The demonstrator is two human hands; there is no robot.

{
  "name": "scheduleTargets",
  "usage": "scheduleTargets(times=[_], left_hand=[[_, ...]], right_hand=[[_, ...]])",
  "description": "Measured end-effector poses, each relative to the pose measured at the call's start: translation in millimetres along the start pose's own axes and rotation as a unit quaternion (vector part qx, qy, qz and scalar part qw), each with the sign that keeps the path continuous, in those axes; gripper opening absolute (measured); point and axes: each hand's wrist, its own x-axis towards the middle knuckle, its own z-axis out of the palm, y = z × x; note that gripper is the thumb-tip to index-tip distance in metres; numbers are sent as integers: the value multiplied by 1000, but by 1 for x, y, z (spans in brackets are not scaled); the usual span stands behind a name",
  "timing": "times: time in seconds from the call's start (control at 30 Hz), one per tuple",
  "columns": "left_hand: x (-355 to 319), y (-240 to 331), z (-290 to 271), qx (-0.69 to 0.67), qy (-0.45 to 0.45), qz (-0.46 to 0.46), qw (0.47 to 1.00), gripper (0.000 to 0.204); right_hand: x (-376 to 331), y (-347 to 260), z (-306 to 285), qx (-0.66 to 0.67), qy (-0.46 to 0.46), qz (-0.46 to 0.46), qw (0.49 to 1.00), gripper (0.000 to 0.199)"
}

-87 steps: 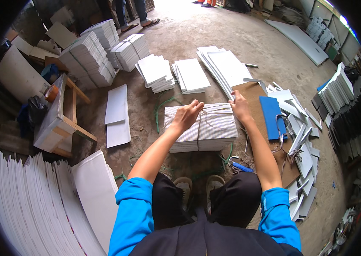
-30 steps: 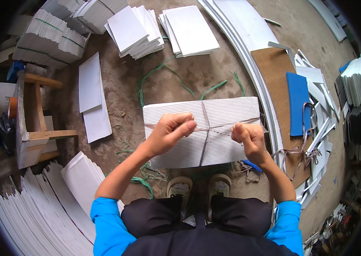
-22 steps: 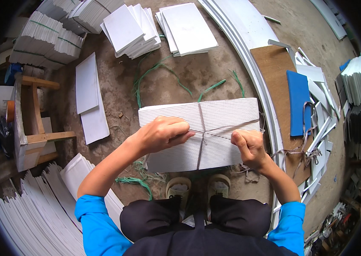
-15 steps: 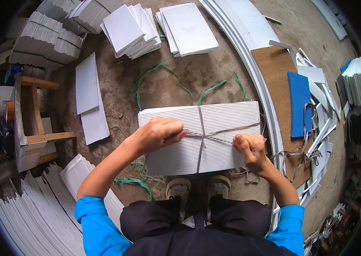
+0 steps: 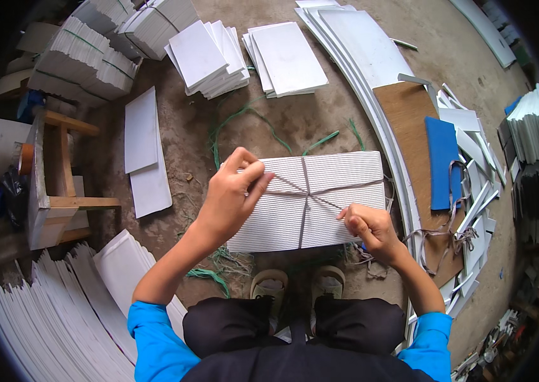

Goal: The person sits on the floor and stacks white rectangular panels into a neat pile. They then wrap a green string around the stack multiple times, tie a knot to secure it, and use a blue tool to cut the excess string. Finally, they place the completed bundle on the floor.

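Observation:
A bundle of white sheets, its ridged stacked edges facing up, stands on the floor in front of my feet. Grey-brown cord runs round it both ways and crosses at the middle of the top. Over the bundle's left part, my left hand is closed in a pinch on one cord end, pulling it taut toward the upper left. My right hand pinches the other cord end over the right part, drawing it toward the lower right. The crossing sits between both hands.
Two stacks of white panels lie beyond the bundle. Long white boards and a brown board with a blue panel and offcuts are at right. A wooden frame stands left. Green twine trails over the floor.
My left hand has risen and turned, the cord still pinched in it. The right hand has shifted slightly lower, and its fingers now point left. The view has tilted a little.

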Motion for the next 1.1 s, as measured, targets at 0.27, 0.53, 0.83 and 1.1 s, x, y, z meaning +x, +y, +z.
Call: scheduleTargets(times=[0.27, 0.53, 0.83, 1.1], left_hand=[[-17, 35, 34, -109, -50, 15, 993, 15], [-35, 44, 55, -162, -22, -25, 986, 23], [-26, 21, 31, -340, -135, -209, 907, 30], [-15, 8, 18, -235, -225, -247, 913, 26]], right_hand=[[8, -70, -13, -220, -63, -166, 959, 19], [93, -58, -22, -374, 50, -245, 893, 19], [34, -45, 20, -304, 93, -245, 916, 36], [33, -23, 28, -277, 105, -263, 918, 37]])
